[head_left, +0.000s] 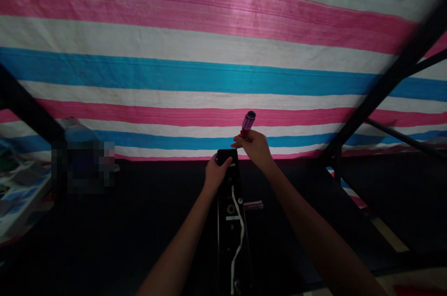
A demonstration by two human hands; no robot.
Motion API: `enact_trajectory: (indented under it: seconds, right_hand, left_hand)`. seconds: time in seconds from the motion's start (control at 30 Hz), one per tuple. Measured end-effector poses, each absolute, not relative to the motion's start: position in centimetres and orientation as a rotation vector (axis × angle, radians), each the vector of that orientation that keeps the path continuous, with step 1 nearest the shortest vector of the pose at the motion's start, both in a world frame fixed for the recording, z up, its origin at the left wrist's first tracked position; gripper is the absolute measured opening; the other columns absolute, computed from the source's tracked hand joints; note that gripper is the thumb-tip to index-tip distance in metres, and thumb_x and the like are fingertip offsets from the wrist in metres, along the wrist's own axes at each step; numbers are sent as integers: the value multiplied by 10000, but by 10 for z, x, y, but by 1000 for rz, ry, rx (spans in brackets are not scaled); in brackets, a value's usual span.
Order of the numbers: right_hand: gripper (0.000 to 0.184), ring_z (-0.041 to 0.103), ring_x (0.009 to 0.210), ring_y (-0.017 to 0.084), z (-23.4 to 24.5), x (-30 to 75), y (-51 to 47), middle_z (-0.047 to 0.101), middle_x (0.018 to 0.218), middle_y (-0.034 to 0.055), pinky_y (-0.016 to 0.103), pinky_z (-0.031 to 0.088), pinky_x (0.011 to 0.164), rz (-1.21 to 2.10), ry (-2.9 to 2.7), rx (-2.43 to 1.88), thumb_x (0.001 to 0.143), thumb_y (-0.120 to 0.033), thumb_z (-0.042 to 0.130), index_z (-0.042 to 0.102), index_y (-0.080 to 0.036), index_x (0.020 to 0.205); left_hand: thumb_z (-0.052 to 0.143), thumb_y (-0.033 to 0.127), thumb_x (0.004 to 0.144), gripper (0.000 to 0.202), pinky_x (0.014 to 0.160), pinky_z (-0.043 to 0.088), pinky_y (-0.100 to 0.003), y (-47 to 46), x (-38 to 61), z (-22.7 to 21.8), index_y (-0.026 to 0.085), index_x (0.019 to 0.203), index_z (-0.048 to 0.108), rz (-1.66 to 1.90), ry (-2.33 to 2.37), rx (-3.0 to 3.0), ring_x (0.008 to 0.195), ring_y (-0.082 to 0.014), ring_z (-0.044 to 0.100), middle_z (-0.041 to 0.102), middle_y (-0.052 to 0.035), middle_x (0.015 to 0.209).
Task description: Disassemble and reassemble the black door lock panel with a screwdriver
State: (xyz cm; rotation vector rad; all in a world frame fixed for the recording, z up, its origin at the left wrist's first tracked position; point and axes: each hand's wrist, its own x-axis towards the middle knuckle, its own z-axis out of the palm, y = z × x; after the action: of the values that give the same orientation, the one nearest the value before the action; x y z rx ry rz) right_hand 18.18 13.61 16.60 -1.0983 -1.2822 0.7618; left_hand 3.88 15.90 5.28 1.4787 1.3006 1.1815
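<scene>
Likely screwdriver [248, 122], handle tilted upward

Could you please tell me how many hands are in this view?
2. The left hand holds the top of a black door lock panel, and the right hand is raised just beside it, gripping a purple-handled screwdriver.

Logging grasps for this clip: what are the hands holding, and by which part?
The right hand pinches a purple-handled screwdriver low on the handle, near the red collar. The left hand grips the top end of a black door lock panel.
</scene>
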Motion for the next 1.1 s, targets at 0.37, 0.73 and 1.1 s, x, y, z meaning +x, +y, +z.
enact_trajectory:
  seconds: [0.37,0.73,1.1]
  right_hand:
    - [199,773,731,255,167,180,137,721,763,38,409,638,729,769,-1279,-1072,760,-367,732,682,-181,810]
    - [200,768,692,224,175,183,132,730,791,32,334,627,657,636,-1360,-1107,817,-400,655,664,-202,847]
    - [276,757,629,200,170,182,124,737,807,5,308,604,617,557,-1317,-1201,783,-426,713,645,-217,950]
  left_hand:
    - [742,448,784,428,758,555,-359,158,39,55,145,1084,707,1194,1303,1476,905,-305,745,786,-141,1004]
    - [752,429,779,399,778,553,-352,154,39,61,157,1069,710,1205,1303,1480,910,-295,743,789,-125,996]
    - [752,429,790,417,795,554,-383,155,39,59,144,1090,700,1192,1285,1473,923,-312,741,779,-149,1019]
